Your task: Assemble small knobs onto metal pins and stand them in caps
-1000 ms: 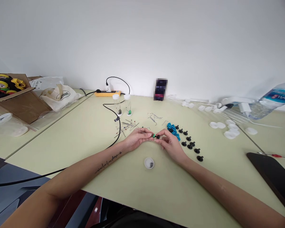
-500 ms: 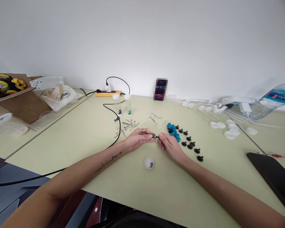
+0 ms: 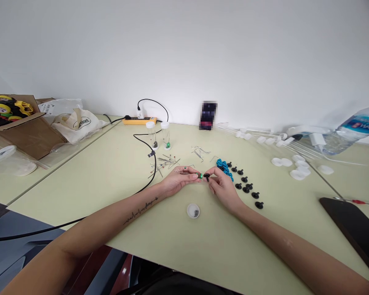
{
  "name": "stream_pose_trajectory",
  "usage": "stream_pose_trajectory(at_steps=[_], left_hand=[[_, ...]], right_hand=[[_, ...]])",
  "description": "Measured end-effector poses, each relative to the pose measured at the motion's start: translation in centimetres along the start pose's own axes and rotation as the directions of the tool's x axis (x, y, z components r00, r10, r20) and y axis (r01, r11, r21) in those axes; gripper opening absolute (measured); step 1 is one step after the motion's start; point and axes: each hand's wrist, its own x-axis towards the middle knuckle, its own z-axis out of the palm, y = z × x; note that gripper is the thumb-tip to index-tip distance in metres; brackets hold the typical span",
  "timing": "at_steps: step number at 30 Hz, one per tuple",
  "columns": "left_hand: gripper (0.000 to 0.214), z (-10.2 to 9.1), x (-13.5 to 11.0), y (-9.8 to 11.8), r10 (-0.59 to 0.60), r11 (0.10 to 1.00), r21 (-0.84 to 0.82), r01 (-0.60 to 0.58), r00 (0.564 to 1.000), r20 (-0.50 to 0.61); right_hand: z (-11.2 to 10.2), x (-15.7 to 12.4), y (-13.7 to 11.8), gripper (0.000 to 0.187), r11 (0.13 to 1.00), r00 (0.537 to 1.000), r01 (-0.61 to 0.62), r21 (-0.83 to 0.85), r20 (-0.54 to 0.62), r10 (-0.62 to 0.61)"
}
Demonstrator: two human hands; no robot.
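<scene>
My left hand (image 3: 178, 180) is closed around a small green ringed part (image 3: 200, 175), with a thin metal rod showing along the fingers. Between the thumb and fingers of my right hand (image 3: 223, 186) is a black disc-headed part with a stem (image 3: 206, 177), just right of the green part and apart from it. A heap of blue knobbed parts (image 3: 223, 165) lies behind my right hand. Several more black stemmed parts (image 3: 244, 179) are spread to its right. A small white cap (image 3: 193, 211) holding tiny metal pieces sits in front of my hands.
Thin metal pins (image 3: 169, 160) and bent hex keys (image 3: 199, 152) lie beyond my hands. Two clear tubes (image 3: 165, 137) stand near an orange power strip (image 3: 138, 121). A phone (image 3: 208, 116) leans on the wall. White caps (image 3: 299, 166) and a water bottle (image 3: 353, 127) are at right.
The black part has come away from the green part and turned in my right fingers, so its disc and stem now show. My left hand has hardly moved.
</scene>
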Motion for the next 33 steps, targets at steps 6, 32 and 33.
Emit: stream_pose_trajectory(at_steps=[6, 32, 33], left_hand=[[0.020, -0.2, 0.2, -0.1, -0.001, 0.998, -0.055, -0.002, 0.999, -0.042], [0.018, 0.6, -0.4, 0.5, 0.090, 0.996, -0.002, -0.090, 0.989, 0.118], [0.017, 0.7, -0.5, 0.6, 0.094, 0.995, 0.015, -0.096, 0.988, 0.122]], right_hand=[[0.1, 0.1, 0.0, 0.021, 0.998, 0.999, -0.045, 0.050, -0.006, 0.045], [0.2, 0.8, 0.9, 0.033, 0.994, 0.994, -0.103, -0.020, 0.027, 0.104], [0.3, 0.8, 1.0, 0.032, 0.994, 0.994, -0.100, -0.034, 0.032, 0.101]])
